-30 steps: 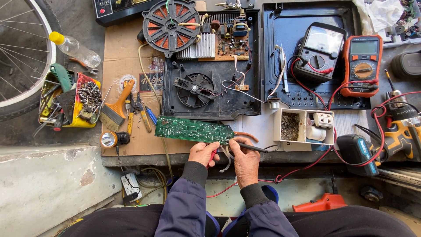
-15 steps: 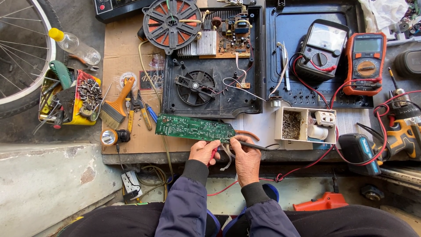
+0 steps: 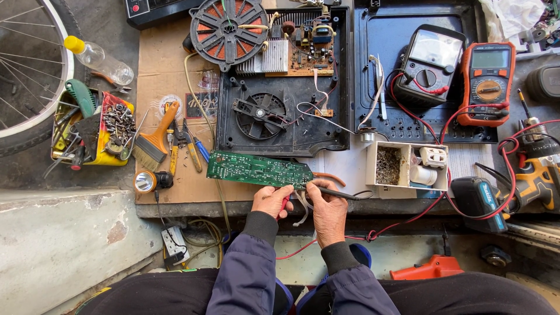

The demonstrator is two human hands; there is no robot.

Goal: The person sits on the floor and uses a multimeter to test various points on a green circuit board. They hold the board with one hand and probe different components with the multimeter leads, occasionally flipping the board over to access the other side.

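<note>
A long green circuit board [image 3: 256, 170] lies at the near edge of the cardboard-covered bench. My left hand [image 3: 272, 201] grips a red test probe [image 3: 284, 203] just below the board's right end. My right hand [image 3: 327, 212] holds a black test probe [image 3: 338, 192], its tip touching that same end of the board. Red and black leads [image 3: 420, 213] run from the probes toward an orange digital multimeter [image 3: 487, 83] at the back right. A grey analogue meter [image 3: 430, 63] sits beside it.
An opened black appliance base with a fan [image 3: 259, 115], a copper coil disc [image 3: 226, 24] and a control board [image 3: 303, 44] lies behind. At left are a brush [image 3: 154, 140], a torch [image 3: 147, 181], pliers and a yellow tray of screws [image 3: 111, 131]. Right: a white parts box [image 3: 406, 165], a drill [image 3: 536, 175].
Both hands stay on the probes at the board's right end. The view has only shifted slightly.
</note>
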